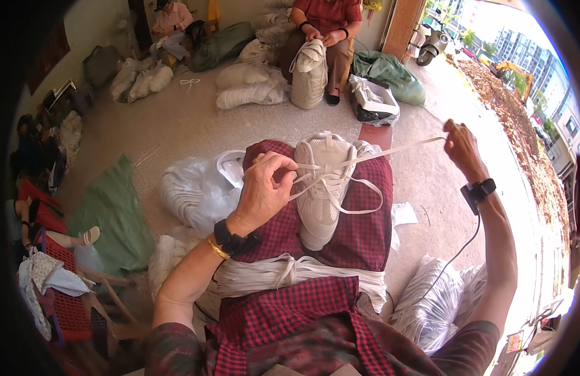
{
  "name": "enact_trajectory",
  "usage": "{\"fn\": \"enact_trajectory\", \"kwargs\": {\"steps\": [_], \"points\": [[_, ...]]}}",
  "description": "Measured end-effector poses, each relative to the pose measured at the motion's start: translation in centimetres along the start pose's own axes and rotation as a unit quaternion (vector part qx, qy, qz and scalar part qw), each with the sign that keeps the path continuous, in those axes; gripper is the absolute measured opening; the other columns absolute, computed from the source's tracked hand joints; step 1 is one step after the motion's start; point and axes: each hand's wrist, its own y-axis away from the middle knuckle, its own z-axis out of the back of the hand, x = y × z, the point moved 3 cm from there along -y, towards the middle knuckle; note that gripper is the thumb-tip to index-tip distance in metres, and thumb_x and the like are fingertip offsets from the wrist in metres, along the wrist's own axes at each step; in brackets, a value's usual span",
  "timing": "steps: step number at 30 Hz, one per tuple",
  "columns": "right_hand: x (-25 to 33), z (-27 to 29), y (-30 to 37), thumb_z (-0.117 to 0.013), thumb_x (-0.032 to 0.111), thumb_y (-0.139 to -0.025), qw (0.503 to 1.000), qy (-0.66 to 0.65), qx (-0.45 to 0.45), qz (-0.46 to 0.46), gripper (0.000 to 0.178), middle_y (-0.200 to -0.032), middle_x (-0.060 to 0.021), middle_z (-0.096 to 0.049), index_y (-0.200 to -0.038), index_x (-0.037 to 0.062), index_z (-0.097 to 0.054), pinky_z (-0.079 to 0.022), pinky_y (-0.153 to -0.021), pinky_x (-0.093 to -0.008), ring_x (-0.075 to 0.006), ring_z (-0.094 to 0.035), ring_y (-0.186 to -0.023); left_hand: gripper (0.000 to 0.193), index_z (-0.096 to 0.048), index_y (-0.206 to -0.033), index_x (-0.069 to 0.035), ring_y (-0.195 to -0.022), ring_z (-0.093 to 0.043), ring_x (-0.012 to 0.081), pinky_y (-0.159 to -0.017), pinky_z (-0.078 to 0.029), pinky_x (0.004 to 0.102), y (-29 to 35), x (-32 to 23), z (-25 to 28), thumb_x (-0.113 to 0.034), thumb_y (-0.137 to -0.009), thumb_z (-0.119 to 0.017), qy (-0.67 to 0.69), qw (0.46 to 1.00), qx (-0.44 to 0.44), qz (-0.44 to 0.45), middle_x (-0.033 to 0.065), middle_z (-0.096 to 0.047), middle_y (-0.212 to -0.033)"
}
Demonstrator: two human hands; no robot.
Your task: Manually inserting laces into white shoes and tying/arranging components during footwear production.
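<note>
A white sneaker point(320, 216) rests on my lap over a red-and-black checked cloth point(367, 232), its toe pointing toward me. My right hand point(463, 150) is raised out to the right, fingers closed on a white shoelace point(402, 150) that runs taut to the shoe's upper eyelets. At the shoe's left side my left hand point(269, 185) pinches lace near the eyelets, thumb and forefinger together. Another stretch of lace hangs in a loop over the shoe's right side. Across my lap, below the toe, lies a tied bundle of white laces point(296, 274).
Bagged white shoe parts point(199, 191) sit left of my knees; clear plastic bags point(431, 297) lie at the right. A green sheet point(114, 216) covers floor at left. Ahead, a seated person point(327, 25) handles a stack of shoes point(309, 81), beside an open box point(372, 100).
</note>
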Motion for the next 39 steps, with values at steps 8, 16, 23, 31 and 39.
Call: {"fn": "enact_trajectory", "kwargs": {"steps": [8, 16, 23, 31, 39], "points": [[-6.8, -6.7, 12.4, -0.068, 0.005, -0.082, 0.970, -0.079, 0.127, -0.190, 0.024, -0.093, -0.0137, -0.066, -0.105, 0.0076, -0.061, -0.052, -0.078, -0.0444, -0.0353, -0.063, -0.095, 0.024, -0.061, -0.099, -0.004, -0.091, -0.058, 0.0234, -0.074, -0.048, 0.0351, 0.3, -1.2, 0.6, -0.002, -0.078, -0.073, -0.042, 0.996, 0.054, -0.051, 0.0085, -0.061, -0.096], [15.9, -1.0, 1.9, -0.054, 0.024, -0.100, 0.938, -0.347, 0.020, 0.009, 0.028, -0.108, -0.0165, -0.063, -0.103, -0.0003, -0.067, -0.042, -0.095, -0.0417, -0.0326, -0.056, -0.100, 0.030, -0.061, -0.102, -0.005, -0.088, -0.058, 0.0252, -0.083, -0.046, 0.0374, -1.6, -1.6, -1.4, 0.001, -0.074, -0.071, -0.048, 0.987, 0.143, -0.056, 0.0090, -0.055, -0.093], [18.1, -2.7, 0.4, -0.046, 0.032, -0.105, 0.918, -0.382, 0.072, 0.081, 0.048, -0.068, -0.0168, -0.058, -0.076, -0.0026, -0.063, -0.041, -0.081, -0.0428, -0.0320, -0.054, -0.074, 0.018, -0.066, -0.091, -0.002, -0.087, -0.061, 0.0190, -0.072, -0.050, 0.0309, -3.5, -1.4, -0.9, -0.002, -0.076, -0.075, 0.017, 0.958, 0.279, -0.061, 0.0067, -0.058, -0.096], [19.4, -2.8, 0.1, -0.050, 0.039, -0.103, 0.878, -0.465, 0.112, 0.029, 0.057, -0.056, -0.0163, -0.055, -0.071, -0.0077, -0.059, -0.040, -0.049, -0.0390, -0.0254, -0.054, -0.049, 0.014, -0.069, -0.089, -0.003, -0.082, -0.063, 0.0240, -0.069, -0.050, 0.0326, -2.8, -1.7, -1.2, 0.001, -0.076, -0.074, 0.012, 0.964, 0.212, -0.158, 0.0087, -0.063, -0.085], [17.5, -4.4, 0.7, -0.057, 0.027, -0.101, 0.604, -0.757, 0.142, -0.206, 0.038, -0.065, -0.0018, -0.061, -0.072, 0.0034, -0.064, -0.036, -0.047, -0.0251, -0.0054, -0.049, -0.053, 0.017, -0.052, -0.095, -0.002, -0.060, -0.064, 0.0249, -0.056, -0.049, 0.0383, -1.2, -1.5, -3.6, 0.004, -0.082, -0.062, -0.075, 0.991, 0.107, -0.021, 0.0106, -0.061, -0.068]]}}
